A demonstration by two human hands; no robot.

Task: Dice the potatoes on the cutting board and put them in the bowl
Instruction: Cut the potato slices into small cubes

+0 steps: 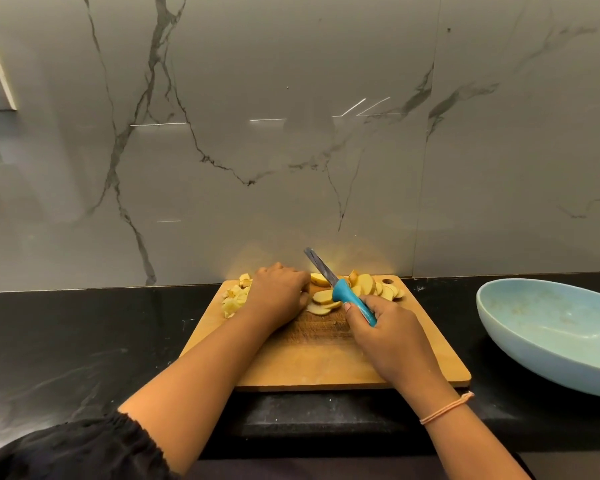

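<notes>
A wooden cutting board (326,362) lies on the black counter. Potato slices (371,285) are spread along its far edge, and diced potato pieces (234,299) are piled at its far left corner. My left hand (279,292) lies knuckles-up over the slices in the middle of the far edge, its fingertips hidden. My right hand (385,327) grips the blue handle of a knife (340,289), whose blade points up and away over the slices. A light blue bowl (548,327) stands to the right of the board.
The board sits against a grey marble backsplash (291,150). The black counter (84,341) stretches to the left of the board. A dark sleeve (84,448) fills the lower left. A thin bracelet (447,408) is on my right wrist.
</notes>
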